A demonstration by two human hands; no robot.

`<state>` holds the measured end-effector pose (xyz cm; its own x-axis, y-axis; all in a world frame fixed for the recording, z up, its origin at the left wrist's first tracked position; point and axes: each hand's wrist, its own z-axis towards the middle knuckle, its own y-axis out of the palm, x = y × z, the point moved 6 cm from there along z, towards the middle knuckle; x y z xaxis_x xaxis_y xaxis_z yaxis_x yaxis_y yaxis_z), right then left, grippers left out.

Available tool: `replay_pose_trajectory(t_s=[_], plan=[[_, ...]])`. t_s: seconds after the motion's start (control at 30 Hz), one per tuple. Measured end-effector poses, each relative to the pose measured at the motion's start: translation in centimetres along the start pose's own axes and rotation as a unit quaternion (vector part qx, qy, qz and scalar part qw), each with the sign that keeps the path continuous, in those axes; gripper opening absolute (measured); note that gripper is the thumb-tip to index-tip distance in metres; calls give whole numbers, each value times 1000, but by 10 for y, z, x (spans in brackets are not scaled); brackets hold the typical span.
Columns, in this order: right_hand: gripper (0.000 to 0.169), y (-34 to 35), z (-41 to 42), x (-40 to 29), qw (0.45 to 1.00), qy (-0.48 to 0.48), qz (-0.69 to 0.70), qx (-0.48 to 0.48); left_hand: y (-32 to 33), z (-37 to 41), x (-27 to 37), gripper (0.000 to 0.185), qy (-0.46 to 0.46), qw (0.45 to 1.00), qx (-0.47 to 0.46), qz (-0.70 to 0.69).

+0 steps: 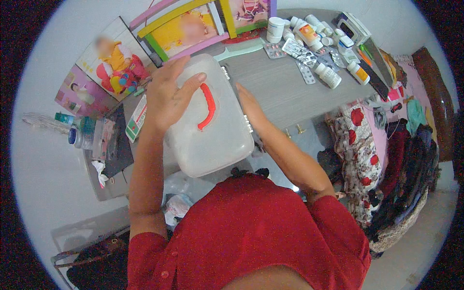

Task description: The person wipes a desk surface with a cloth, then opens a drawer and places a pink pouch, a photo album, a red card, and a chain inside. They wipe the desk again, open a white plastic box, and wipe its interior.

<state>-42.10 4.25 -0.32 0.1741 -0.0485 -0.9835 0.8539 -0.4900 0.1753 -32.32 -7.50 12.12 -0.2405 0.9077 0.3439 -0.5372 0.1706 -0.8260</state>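
A translucent white plastic case [224, 145] with a red carrying handle [209, 108] is in front of me at the desk's near edge, its lid closed. My left hand [168, 96] lies over the case's left edge, thumb on the lid close to the handle's upper end. Along the opposite side, next to the white clasps [248, 123], my right hand [250, 105] is set flat with the fingers pointing away from me. The case is held between both hands. Its underside and part of my right hand's inner side are hidden.
Several white pill bottles [328, 76] and blister packs [306, 72] crowd the grey desk's [275, 83] far right. A pale green comb [241, 49] lies behind the case. Picture frames [186, 29] lean at the back. Left are a green-and-white box [136, 121] and a blue-capped bottle [75, 137].
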Motion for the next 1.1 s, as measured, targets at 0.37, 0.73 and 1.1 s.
replay_pose_trajectory(t_s=[0.37,0.73,1.1], plan=[[52,1,-72,-73,973,-112,-185,82,0,-1,-5,52,40,999,34,10],[51,29,40,-98,845,-318,-424,-66,-3,2,-4,66,2,999,23,-38],[48,19,11,-97,895,-258,-360,-55,-2,2,-7,65,-21,996,47,-77]])
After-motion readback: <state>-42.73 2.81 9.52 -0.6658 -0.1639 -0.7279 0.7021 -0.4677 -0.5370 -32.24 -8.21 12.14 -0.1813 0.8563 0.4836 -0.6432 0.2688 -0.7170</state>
